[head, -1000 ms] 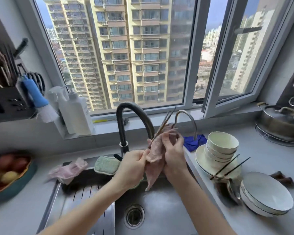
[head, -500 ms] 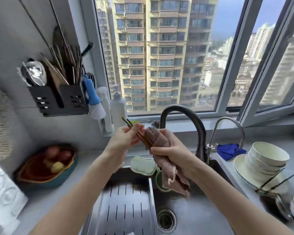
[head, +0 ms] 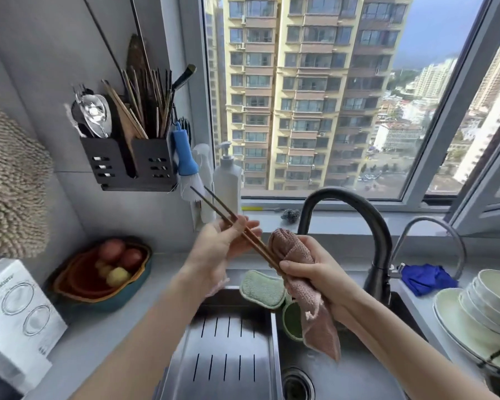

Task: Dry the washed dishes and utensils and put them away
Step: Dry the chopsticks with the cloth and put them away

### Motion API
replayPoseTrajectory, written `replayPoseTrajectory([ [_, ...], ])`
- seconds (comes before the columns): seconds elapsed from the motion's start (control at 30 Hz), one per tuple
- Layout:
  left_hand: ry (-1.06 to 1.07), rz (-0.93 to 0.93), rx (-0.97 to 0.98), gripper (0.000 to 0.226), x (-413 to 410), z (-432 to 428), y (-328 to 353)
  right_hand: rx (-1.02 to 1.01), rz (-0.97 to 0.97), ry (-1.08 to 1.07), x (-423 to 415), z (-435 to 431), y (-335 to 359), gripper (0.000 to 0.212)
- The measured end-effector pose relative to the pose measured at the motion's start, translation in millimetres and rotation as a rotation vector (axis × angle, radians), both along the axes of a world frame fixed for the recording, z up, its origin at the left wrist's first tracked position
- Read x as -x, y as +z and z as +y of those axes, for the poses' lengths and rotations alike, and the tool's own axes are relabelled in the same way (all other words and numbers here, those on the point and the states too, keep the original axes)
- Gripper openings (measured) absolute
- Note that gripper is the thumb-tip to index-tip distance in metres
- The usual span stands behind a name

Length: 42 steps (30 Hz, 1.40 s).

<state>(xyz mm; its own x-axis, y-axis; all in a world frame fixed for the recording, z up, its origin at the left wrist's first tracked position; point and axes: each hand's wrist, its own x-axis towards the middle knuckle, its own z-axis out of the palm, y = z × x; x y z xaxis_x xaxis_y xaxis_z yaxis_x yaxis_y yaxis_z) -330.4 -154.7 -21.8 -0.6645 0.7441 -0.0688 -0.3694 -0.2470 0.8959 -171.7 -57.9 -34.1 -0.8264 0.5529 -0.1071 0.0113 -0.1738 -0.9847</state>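
Over the sink [head: 329,379], the left hand [head: 220,246] pinches a pair of chopsticks [head: 254,244] between thumb and curled fingers. The right hand [head: 315,272], just beside it, is closed round a pink cloth [head: 289,249] wrapped over their lower ends.

From my remote seat I judge the pinch light. If the cloth drags as it comes off, the sticks could slip into the wet basin below both hands. The utensil holder [head: 127,163], up and to the left of the left hand, is crowded, so the tips may snag there or knock the blue brush [head: 184,151] hanging beside it.

The ends inside the cloth are hidden, and I cannot tell whether they are dry. The stacked bowls [head: 488,301], to the right of the right hand, are cut off by the frame edge.
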Motion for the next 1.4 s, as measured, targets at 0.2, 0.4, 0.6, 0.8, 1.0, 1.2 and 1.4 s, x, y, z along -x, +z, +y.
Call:
replayPoseTrajectory([
  [0.2,0.047,0.085,0.030,0.017,-4,20,-12,-0.029,-0.046,0.011,-4,9,-22,0.035],
  [0.4,-0.038,0.434,0.331,0.016,36,6,-13,-0.431,-0.117,-0.131,0,43,-14,0.025],
  [0.6,-0.206,0.680,0.387,0.015,18,20,-3,-0.638,0.140,-0.168,90,19,14,0.037],
  [0.8,-0.225,0.754,0.506,0.017,47,0,9,-0.451,0.216,-0.239,132,39,47,0.033],
  [1.0,0.161,0.691,0.449,0.009,111,-34,30,-0.538,0.209,-0.303,150,67,90,0.033],
  [1.2,0.693,0.615,0.047,0.012,167,-33,118,-0.586,0.194,-0.151,169,47,77,0.036],
  [1.4,1.046,0.900,0.047,0.009,213,-17,173,-0.616,0.177,-0.109,175,43,64,0.038],
])
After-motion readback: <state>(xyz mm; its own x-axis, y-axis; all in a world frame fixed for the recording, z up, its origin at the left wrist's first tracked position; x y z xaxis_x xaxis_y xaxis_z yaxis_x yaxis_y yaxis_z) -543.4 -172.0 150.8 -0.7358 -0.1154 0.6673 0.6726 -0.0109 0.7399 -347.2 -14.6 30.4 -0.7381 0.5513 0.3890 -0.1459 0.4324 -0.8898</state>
